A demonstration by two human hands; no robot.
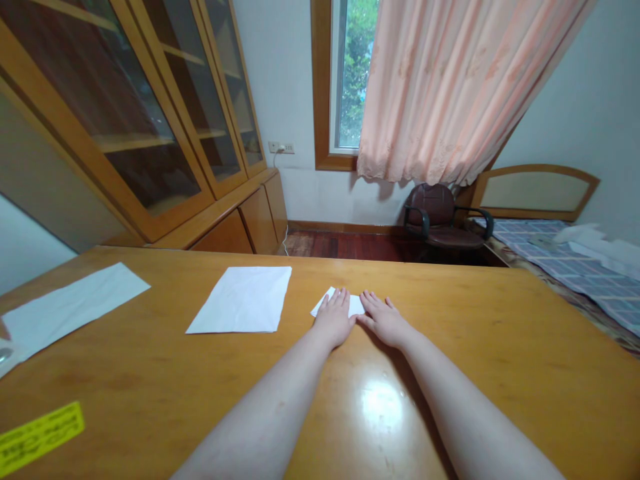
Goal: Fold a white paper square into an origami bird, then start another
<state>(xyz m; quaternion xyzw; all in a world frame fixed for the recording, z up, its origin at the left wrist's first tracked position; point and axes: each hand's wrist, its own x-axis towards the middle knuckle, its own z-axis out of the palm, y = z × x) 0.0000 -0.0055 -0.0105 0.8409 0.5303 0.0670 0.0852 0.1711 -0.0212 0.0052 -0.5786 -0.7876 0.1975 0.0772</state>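
Apparently creasing small white paper (355, 306) mid-frame under flat, slightly parted fingers (341, 298) of left hand (335, 319) and right hand (384, 320), probably needing firm smoothing next.

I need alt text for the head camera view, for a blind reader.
The left hand lies flat on a small white paper on a wooden table, with the right hand at the paper's edge. A larger white sheet lies to the left.
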